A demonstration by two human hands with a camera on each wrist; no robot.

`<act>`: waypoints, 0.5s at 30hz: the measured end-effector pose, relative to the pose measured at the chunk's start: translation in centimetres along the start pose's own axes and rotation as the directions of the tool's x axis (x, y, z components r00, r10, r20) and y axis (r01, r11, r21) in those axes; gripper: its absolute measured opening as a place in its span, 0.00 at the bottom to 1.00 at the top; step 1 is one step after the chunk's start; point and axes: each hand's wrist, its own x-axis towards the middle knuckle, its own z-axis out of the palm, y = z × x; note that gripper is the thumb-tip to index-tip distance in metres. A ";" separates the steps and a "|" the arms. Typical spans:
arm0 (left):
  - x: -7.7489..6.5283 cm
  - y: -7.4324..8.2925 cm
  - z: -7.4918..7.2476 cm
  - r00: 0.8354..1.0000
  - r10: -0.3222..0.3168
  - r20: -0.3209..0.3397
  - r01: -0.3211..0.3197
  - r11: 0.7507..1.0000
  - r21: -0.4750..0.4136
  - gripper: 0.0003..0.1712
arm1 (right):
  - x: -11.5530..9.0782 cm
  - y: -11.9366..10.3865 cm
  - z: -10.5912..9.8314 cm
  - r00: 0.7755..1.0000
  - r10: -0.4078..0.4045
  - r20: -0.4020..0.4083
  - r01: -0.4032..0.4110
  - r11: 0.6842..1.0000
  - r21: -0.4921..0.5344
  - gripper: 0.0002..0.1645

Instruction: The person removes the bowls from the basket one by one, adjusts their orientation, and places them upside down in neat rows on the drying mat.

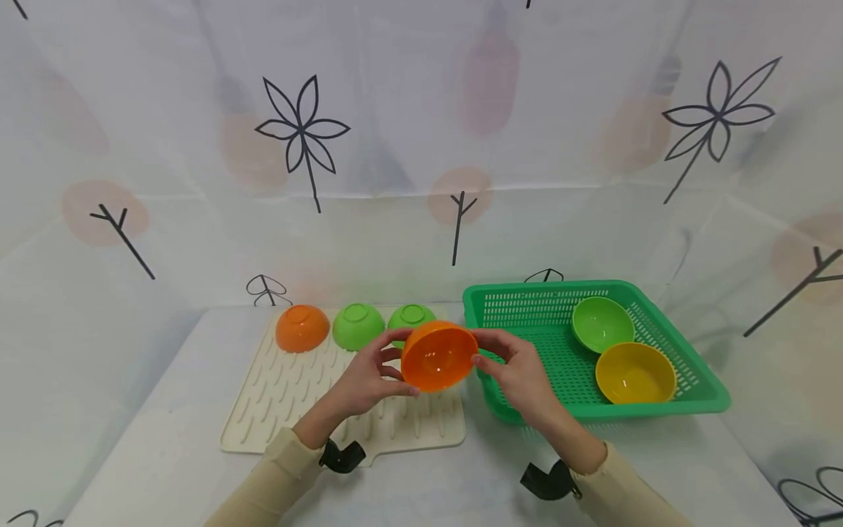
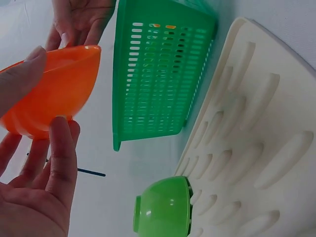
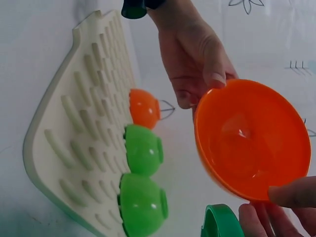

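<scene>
An orange bowl (image 1: 437, 359) is held up between both hands, its inside tilted toward the head camera. My left hand (image 1: 369, 375) grips it from the left, thumb at the rim and fingers round the outer wall, as the left wrist view shows. On the opposite side my right hand (image 1: 516, 369) pinches the rim, thumb inside and fingers behind. Below and behind the bowl lies a cream drying mat (image 1: 296, 395) with raised ridges. Upside down along its back edge sit another orange bowl (image 1: 302, 329) and two green bowls (image 1: 358, 327), the right one partly hidden.
A green slotted basket (image 1: 527, 344) stands to the right. Inside it are a green bowl (image 1: 602, 324) and a yellow bowl (image 1: 635, 373), both facing up. A patterned cloth (image 1: 395, 146) hangs behind the white table (image 1: 421, 490).
</scene>
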 end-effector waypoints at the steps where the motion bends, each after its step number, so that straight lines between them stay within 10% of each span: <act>1: 0.0 0.1 -0.1 1.000 -0.002 -0.006 0.002 1.000 0.009 0.44 | 0.0 0.0 -0.1 1.000 0.001 0.007 -0.001 1.000 -0.003 0.23; 15: -0.2 0.4 -0.5 0.994 0.082 -0.070 -0.066 0.976 0.207 0.45 | 0.3 -0.1 -0.5 0.998 0.028 0.050 -0.028 0.999 -0.017 0.29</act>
